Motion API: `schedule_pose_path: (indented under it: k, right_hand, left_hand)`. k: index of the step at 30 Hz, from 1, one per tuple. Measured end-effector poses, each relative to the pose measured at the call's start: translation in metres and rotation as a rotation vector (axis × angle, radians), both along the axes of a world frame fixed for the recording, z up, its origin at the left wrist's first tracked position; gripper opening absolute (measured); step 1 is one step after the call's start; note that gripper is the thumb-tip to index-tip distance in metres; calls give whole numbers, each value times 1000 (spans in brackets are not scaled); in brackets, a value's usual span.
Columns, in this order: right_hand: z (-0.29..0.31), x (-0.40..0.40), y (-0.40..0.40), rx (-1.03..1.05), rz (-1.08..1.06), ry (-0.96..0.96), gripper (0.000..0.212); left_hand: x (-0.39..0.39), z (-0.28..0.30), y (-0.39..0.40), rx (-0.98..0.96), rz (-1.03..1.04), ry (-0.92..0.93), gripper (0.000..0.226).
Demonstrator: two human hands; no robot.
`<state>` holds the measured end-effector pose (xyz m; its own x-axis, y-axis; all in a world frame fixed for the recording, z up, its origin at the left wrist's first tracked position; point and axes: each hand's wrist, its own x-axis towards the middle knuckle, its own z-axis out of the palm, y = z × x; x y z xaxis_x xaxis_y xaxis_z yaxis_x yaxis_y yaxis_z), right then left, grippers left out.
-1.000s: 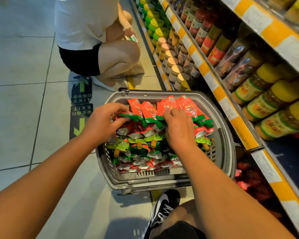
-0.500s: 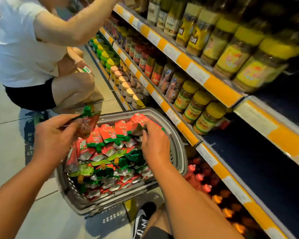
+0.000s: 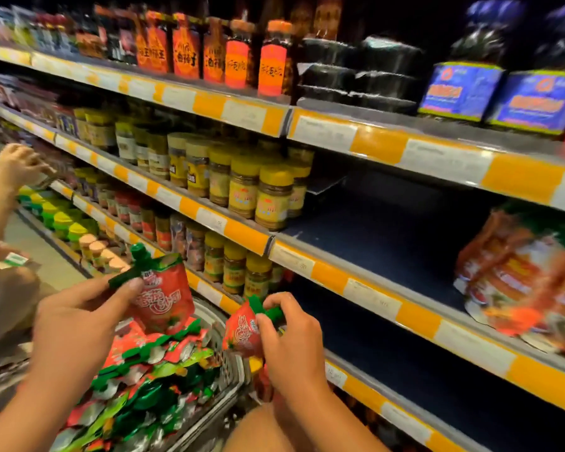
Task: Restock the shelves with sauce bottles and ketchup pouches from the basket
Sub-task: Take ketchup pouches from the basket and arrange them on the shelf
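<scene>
Plainly, each hand pinches one ketchup pouch by its green spout, left hand (image 3: 79,318) and right hand (image 3: 291,347) alike, so either floppy pouch (image 3: 163,298) could swing, slip free or topple on the bare shelf (image 3: 388,243).

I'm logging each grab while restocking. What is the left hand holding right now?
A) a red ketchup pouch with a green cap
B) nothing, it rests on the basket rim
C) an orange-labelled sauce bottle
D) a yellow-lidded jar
A: the left hand pinches a red ketchup pouch by its green-capped top, held up above the basket.
</scene>
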<state>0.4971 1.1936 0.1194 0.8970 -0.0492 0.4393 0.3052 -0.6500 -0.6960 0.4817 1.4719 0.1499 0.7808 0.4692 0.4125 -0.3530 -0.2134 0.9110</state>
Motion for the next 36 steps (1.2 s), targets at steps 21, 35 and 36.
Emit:
schedule_pose_path:
  k: [21, 35, 36]
  right_hand:
    - [161, 23, -192, 455, -289, -223, 20]
    - [140, 72, -181, 477, -256, -82, 30]
    - [137, 72, -181, 442, -254, -69, 31]
  left_hand:
    - [150, 98, -238, -108, -586, 135, 15]
    - [177, 94, -269, 156, -454, 240, 45]
    - [177, 93, -267, 175, -461, 238, 45]
